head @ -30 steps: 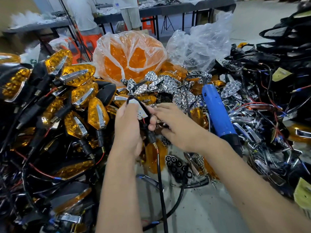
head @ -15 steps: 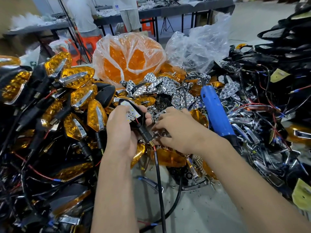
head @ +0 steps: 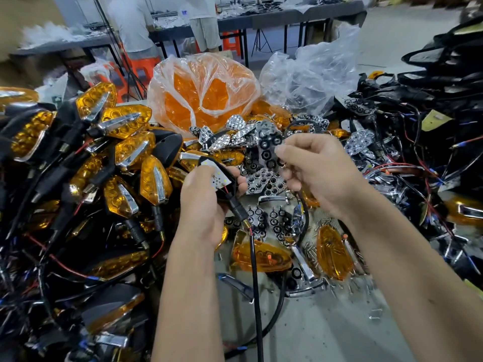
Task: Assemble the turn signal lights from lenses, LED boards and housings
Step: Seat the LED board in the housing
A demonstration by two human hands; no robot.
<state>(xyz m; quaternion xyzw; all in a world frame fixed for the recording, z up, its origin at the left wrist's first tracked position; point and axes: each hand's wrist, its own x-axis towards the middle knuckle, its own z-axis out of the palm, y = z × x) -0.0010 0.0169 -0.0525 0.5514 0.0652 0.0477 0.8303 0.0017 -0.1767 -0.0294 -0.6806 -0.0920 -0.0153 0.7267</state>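
Two hands are working just above the heap of parts. The left hand is gripping a black housing with the white LED board seated in its open face, red wire showing at the board's lower edge and the black stem and cable hanging down from it. The right hand is pinching a chromed honeycomb reflector plate between fingertips and thumb, holding it up just beside and above the housing, apart from it. The step in hand appears to be fitting the reflector over the board. The next move is likely calling for turning the plate so its cells are lining up with the LEDs, then lowering it squarely into the housing without trapping the red wire. Amber lenses are lying loose on the table below, near a scatter of small screws, presumably waiting for the following step. Finished lights are piling up at the left, and a bag of amber lenses is sitting behind.
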